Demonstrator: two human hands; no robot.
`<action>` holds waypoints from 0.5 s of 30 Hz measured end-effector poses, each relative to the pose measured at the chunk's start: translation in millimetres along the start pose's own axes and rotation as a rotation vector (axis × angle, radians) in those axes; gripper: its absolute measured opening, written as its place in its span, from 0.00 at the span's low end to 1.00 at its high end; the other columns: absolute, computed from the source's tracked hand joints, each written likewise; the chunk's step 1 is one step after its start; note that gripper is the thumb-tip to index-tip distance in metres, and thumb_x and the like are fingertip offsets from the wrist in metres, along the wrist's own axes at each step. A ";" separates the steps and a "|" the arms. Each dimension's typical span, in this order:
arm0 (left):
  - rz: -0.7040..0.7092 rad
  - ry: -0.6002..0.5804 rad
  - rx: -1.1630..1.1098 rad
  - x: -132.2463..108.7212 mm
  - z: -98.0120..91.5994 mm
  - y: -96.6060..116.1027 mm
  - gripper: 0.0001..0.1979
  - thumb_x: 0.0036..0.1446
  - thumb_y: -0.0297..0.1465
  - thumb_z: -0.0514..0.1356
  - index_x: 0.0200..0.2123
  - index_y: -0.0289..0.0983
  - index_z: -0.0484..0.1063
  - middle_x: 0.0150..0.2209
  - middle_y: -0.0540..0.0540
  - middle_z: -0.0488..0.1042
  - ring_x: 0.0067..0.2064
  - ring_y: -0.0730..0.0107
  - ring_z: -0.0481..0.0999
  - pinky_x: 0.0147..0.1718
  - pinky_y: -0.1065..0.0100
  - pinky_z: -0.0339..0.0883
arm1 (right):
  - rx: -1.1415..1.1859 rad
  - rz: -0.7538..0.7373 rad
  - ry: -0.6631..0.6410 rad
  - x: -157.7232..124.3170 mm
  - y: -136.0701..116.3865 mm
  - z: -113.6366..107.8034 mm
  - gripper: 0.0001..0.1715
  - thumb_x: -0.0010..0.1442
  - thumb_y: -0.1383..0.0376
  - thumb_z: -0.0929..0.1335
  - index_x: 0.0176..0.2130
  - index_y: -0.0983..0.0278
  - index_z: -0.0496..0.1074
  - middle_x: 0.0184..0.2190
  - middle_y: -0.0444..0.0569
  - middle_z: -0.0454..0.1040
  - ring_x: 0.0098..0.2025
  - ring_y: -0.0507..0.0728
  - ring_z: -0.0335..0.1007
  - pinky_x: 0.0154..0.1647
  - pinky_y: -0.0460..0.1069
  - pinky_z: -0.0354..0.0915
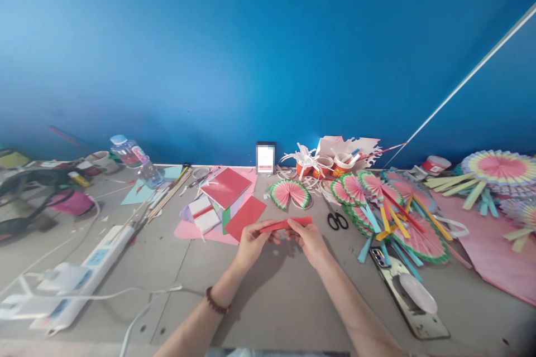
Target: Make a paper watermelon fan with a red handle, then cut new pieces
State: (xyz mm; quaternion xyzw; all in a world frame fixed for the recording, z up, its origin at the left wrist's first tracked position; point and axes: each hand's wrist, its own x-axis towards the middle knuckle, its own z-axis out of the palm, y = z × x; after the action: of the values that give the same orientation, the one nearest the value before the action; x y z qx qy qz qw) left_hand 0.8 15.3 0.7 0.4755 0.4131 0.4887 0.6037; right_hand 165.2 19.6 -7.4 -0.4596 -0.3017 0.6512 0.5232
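Above the table, a narrow folded strip of red paper is stretched level between my two hands. My left hand pinches its left end, and my right hand grips it toward the right end, thumb on top. Just behind the left hand lie sheets of red paper, over pink, purple and green ones. A white packet with a red band rests on that pile. Beyond the strip sits a pleated pink paper fan with a green edge. Black-handled scissors lie to the right of my right hand.
At right are several pleated paper fans, a phone and pink paper. Paper cups stand near the wall behind a cluster of white strips. A power strip with cables, wooden sticks and a tilted bottle occupy the left.
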 end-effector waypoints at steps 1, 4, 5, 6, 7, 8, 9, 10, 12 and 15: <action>-0.008 -0.008 -0.020 0.0 -0.8 1.2 0.19 0.47 0.39 0.64 0.38 0.31 0.77 0.26 0.43 0.78 0.24 0.65 0.76 0.29 0.65 0.69 | 0.009 0.008 0.005 -0.3 -0.5 -0.1 0.19 0.40 0.55 0.76 0.27 0.66 0.78 0.21 0.48 0.77 0.24 0.54 0.72 0.26 0.47 0.67; -0.045 -0.041 -0.080 0.6 -3.6 3.0 0.13 0.47 0.36 0.63 0.34 0.33 0.78 0.25 0.44 0.78 0.24 0.65 0.76 0.28 0.66 0.69 | 0.034 0.030 0.033 -0.4 -1.0 -0.7 0.16 0.39 0.57 0.77 0.26 0.66 0.78 0.21 0.48 0.77 0.24 0.53 0.72 0.24 0.46 0.67; -0.053 -0.049 -0.099 0.9 -4.6 3.1 0.12 0.47 0.35 0.63 0.33 0.33 0.78 0.25 0.44 0.78 0.24 0.65 0.76 0.28 0.66 0.69 | 0.037 0.034 0.037 -0.3 -0.9 -0.9 0.16 0.39 0.57 0.77 0.26 0.66 0.78 0.21 0.48 0.77 0.23 0.53 0.72 0.24 0.46 0.67; -0.058 -0.054 -0.116 1.2 -5.3 3.0 0.11 0.47 0.34 0.63 0.32 0.33 0.77 0.25 0.44 0.77 0.24 0.65 0.76 0.29 0.66 0.69 | 0.038 0.037 0.040 -0.2 -0.7 -1.0 0.16 0.39 0.57 0.77 0.26 0.66 0.78 0.21 0.48 0.77 0.23 0.53 0.72 0.24 0.46 0.66; -0.060 -0.057 -0.126 1.5 -5.9 2.9 0.10 0.47 0.34 0.63 0.32 0.33 0.77 0.25 0.44 0.77 0.24 0.65 0.76 0.29 0.66 0.69 | 0.038 0.040 0.041 -0.2 -0.6 -1.1 0.16 0.40 0.57 0.77 0.25 0.67 0.78 0.20 0.48 0.76 0.23 0.53 0.72 0.23 0.46 0.66; -0.058 -0.058 -0.129 1.7 -6.3 2.8 0.10 0.47 0.33 0.62 0.31 0.33 0.77 0.24 0.44 0.77 0.24 0.66 0.76 0.29 0.66 0.69 | 0.041 0.041 0.040 -0.3 -0.6 -1.1 0.15 0.40 0.57 0.76 0.25 0.67 0.78 0.20 0.48 0.76 0.22 0.53 0.72 0.23 0.46 0.67; -0.053 -0.059 -0.125 2.0 -6.6 2.9 0.09 0.46 0.33 0.62 0.30 0.34 0.77 0.24 0.45 0.77 0.24 0.66 0.75 0.29 0.66 0.69 | 0.047 0.043 0.037 -0.5 -0.8 -1.0 0.15 0.40 0.57 0.76 0.25 0.67 0.78 0.19 0.49 0.76 0.22 0.54 0.72 0.23 0.46 0.67; -0.048 -0.061 -0.116 2.2 -6.7 3.1 0.09 0.46 0.33 0.62 0.30 0.34 0.77 0.24 0.45 0.76 0.24 0.67 0.75 0.29 0.66 0.69 | 0.054 0.047 0.033 -0.8 -1.2 -0.8 0.15 0.40 0.58 0.76 0.25 0.67 0.78 0.19 0.49 0.76 0.23 0.54 0.72 0.23 0.46 0.67; -0.034 -0.069 -0.099 2.7 -7.1 4.0 0.09 0.46 0.34 0.63 0.29 0.34 0.77 0.23 0.46 0.76 0.23 0.67 0.74 0.28 0.66 0.68 | 0.070 0.056 0.022 -1.7 -2.7 -0.1 0.15 0.40 0.58 0.76 0.25 0.67 0.78 0.19 0.49 0.76 0.23 0.54 0.72 0.23 0.46 0.67; -0.021 -0.089 -0.096 3.3 -8.2 6.2 0.08 0.45 0.33 0.63 0.27 0.34 0.76 0.23 0.46 0.75 0.23 0.68 0.73 0.28 0.66 0.67 | 0.082 0.075 0.011 -3.0 -5.4 1.0 0.15 0.41 0.58 0.76 0.25 0.68 0.77 0.19 0.49 0.76 0.22 0.54 0.72 0.22 0.46 0.66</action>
State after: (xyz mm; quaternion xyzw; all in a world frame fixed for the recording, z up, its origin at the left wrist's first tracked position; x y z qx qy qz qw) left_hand -7.7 20.4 4.9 0.4629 0.3667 0.4802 0.6486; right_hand 166.5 18.3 -1.5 -0.4521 -0.2545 0.6798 0.5184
